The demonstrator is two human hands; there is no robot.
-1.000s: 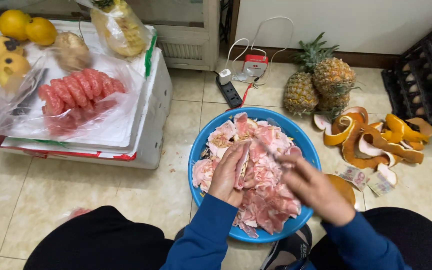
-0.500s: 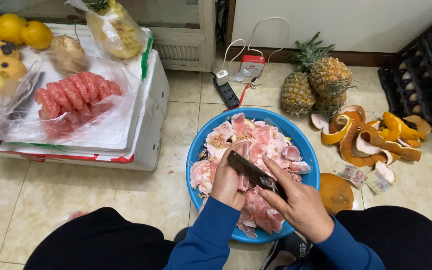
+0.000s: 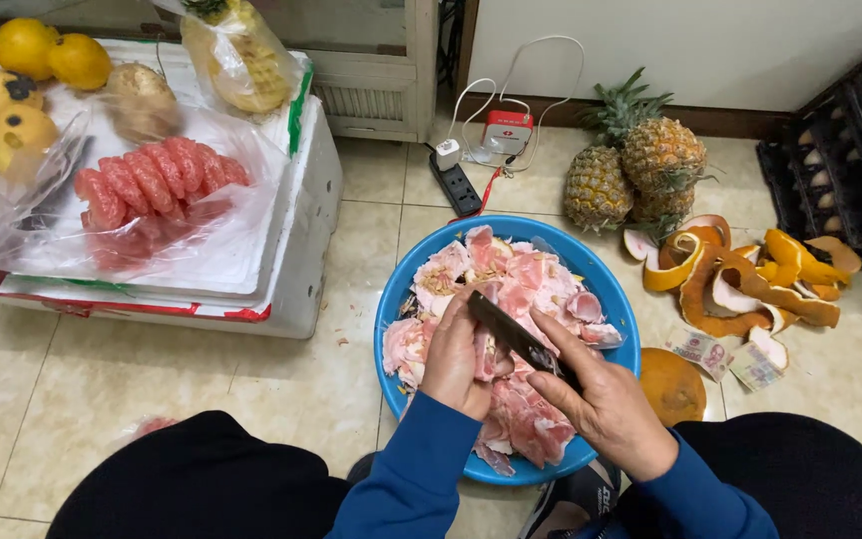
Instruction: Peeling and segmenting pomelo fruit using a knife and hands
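Note:
A blue basin (image 3: 391, 299) on the tiled floor is full of pink pomelo flesh and pith scraps (image 3: 511, 274). Over it, my left hand (image 3: 456, 354) is closed around a pink pomelo piece (image 3: 484, 356). My right hand (image 3: 601, 399) grips a dark-bladed knife (image 3: 511, 332), its blade laid slantwise against that piece, tip toward the upper left. Both sleeves are blue.
A white foam box (image 3: 296, 250) at left carries peeled pomelo segments (image 3: 157, 180) in clear plastic and yellow fruit (image 3: 47, 55). Pineapples (image 3: 641, 165), orange peels (image 3: 740, 274), banknotes (image 3: 725, 357), a power strip (image 3: 456, 180) and a dark crate (image 3: 855, 160) ring the basin.
My right hand, which was off to the right of the piece, has brought the knife blade onto the piece in my left hand. Basin and surroundings stay put.

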